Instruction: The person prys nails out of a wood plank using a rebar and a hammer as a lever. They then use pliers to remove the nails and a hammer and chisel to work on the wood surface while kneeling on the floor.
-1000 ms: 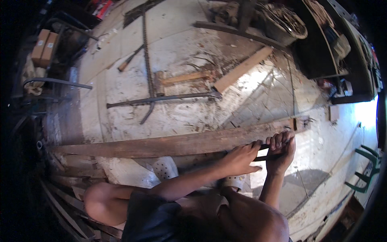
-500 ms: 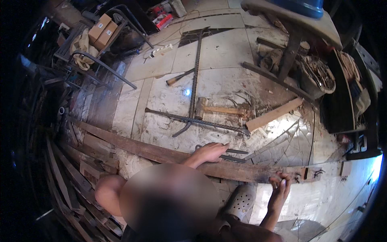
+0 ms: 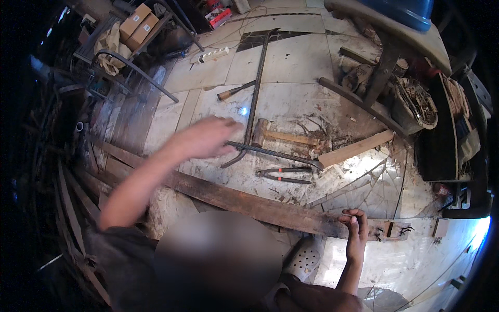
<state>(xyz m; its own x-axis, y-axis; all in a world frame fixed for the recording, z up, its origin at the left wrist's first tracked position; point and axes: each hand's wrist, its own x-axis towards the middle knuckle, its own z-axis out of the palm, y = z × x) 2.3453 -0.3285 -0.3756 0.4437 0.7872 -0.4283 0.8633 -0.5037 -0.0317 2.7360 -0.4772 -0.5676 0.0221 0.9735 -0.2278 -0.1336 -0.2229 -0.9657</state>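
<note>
My left hand (image 3: 210, 138), blurred by motion, reaches over the near end of a ribbed steel bar (image 3: 278, 153) and hides that end. Its fingers and thumb look apart, with nothing seen between them. My right hand (image 3: 356, 226) is over the right part of a long wooden plank (image 3: 249, 203), fingers curled in; whatever they hold is too small to make out. Bent nails (image 3: 382, 232) stick out of the plank's end just beyond it. Pincers (image 3: 286, 176) with orange bands lie on the floor between bar and plank. A wooden-handled hammer (image 3: 286, 136) lies behind the bar.
A longer ribbed bar (image 3: 256, 88) crosses the first, near a wooden-handled tool (image 3: 234, 92). A short board (image 3: 356, 149) lies at the right. Scrap planks (image 3: 73, 213) fill the left side. A bench (image 3: 384, 67) with a blue tub (image 3: 405, 11) stands at far right.
My left hand has left the pincers and swung left and away to the steel bar. The pincers now lie farther from the plank. My right hand stays over the plank.
</note>
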